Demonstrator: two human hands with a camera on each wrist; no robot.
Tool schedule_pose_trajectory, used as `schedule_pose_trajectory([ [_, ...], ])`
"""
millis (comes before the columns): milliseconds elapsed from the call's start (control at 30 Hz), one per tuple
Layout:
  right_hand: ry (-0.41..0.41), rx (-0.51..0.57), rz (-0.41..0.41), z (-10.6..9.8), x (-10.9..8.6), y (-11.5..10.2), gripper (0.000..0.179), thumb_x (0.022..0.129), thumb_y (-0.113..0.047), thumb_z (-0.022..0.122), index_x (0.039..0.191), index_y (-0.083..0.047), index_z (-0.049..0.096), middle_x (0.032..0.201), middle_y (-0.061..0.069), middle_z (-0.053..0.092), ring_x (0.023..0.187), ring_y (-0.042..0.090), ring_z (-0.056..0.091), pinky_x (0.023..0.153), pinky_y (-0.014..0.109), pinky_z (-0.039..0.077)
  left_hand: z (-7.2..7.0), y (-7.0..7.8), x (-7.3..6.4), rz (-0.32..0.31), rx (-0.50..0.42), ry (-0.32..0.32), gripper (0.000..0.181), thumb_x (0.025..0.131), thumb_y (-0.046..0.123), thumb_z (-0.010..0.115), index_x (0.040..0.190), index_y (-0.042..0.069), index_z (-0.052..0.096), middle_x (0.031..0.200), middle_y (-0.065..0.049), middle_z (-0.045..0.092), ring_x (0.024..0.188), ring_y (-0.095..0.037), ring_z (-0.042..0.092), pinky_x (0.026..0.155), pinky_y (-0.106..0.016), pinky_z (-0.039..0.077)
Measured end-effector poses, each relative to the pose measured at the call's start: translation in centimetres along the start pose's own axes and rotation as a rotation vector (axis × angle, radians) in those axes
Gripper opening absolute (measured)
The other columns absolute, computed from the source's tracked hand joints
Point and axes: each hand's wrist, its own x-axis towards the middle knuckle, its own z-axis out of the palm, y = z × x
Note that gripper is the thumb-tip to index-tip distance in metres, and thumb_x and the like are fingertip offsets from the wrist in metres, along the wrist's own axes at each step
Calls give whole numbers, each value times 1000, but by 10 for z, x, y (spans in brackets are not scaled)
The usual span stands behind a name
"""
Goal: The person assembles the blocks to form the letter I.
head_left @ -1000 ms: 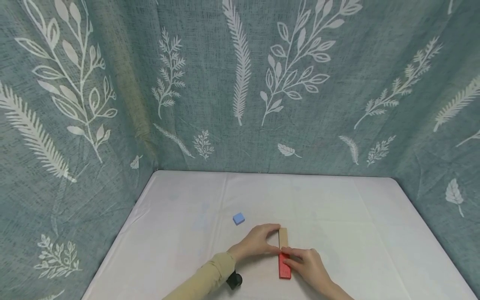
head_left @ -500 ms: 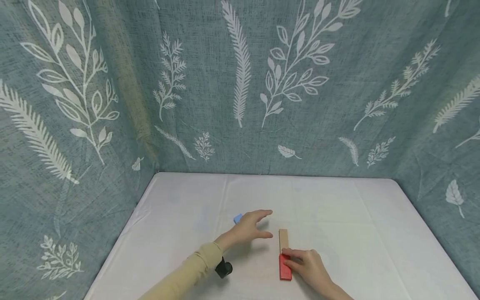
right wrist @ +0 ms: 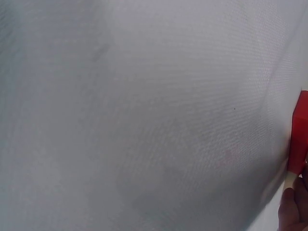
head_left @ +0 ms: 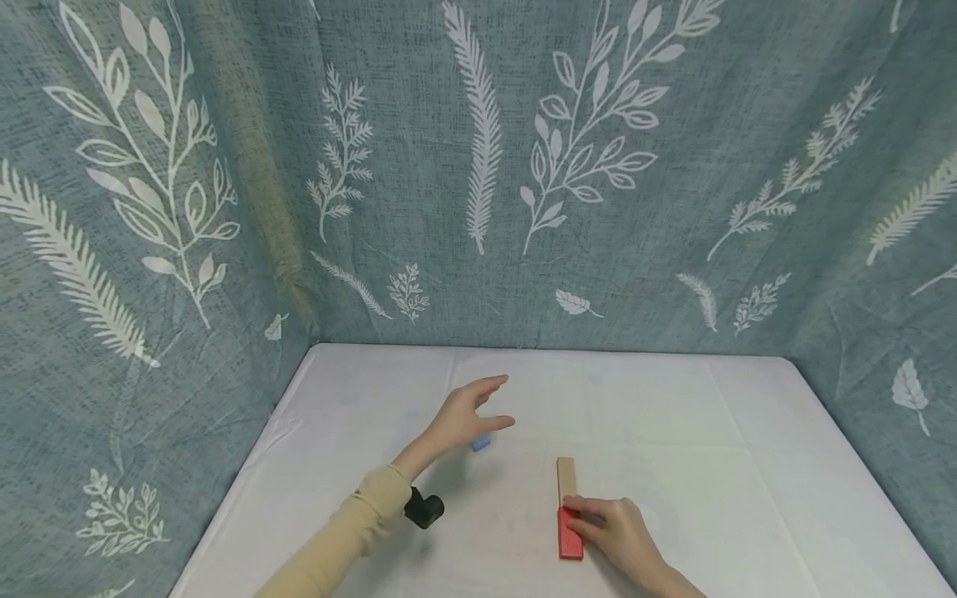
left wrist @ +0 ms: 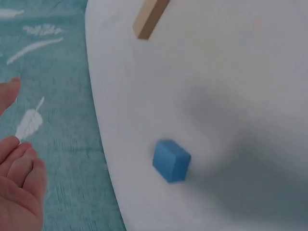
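Observation:
My left hand (head_left: 458, 417), fingers spread and holding nothing, is raised over the small blue block (head_left: 481, 443) and hides part of it in the head view. In the left wrist view the whole blue block (left wrist: 171, 161) shows on the white cloth, apart from the fingers (left wrist: 31, 178). My right hand (head_left: 619, 531) pinches a red rectangular block (head_left: 570, 546) near its far end with thumb and fingertips. A plain wooden block (head_left: 566, 477) lies end to end with the red one, just beyond it. The right wrist view catches only the edge of the red block (right wrist: 299, 132).
A white cloth (head_left: 673, 465) covers the table. A teal curtain (head_left: 419, 166) with white leaf patterns hangs behind it and at both sides. The black wrist camera (head_left: 424, 508) juts out below my left sleeve.
My left hand has left the wooden block and moved up and to the left, over the blue block. The right hand stays in place at the red block.

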Motion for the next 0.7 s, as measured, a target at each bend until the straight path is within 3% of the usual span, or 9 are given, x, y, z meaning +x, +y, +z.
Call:
schedule_pose_trajectory([
  [300, -16, 17, 23, -1, 0, 0, 26, 75, -13, 77, 101, -11, 75, 103, -1, 74, 100, 16, 68, 81, 22, 57, -10, -25, -13, -110, -14, 94, 60, 82, 14, 73, 136, 2, 50, 141, -17, 49, 131, -33, 47, 108, -39, 42],
  [467, -25, 20, 32, -2, 0, 0, 26, 75, -13, 77, 102, -10, 75, 103, 0, 74, 100, 17, 68, 81, 22, 57, -6, -43, -20, -148, 0, 143, 55, 82, 12, 73, 131, -1, 53, 136, -20, 53, 126, -35, 51, 105, -41, 45],
  [700, -26, 29, 27, -1, 0, 0, 26, 76, -13, 77, 102, -10, 75, 103, 0, 73, 100, 17, 68, 81, 22, 57, 8, -61, -29, -155, -1, 162, 51, 81, 11, 73, 127, -4, 57, 129, -22, 58, 121, -36, 55, 102, -42, 47],
])
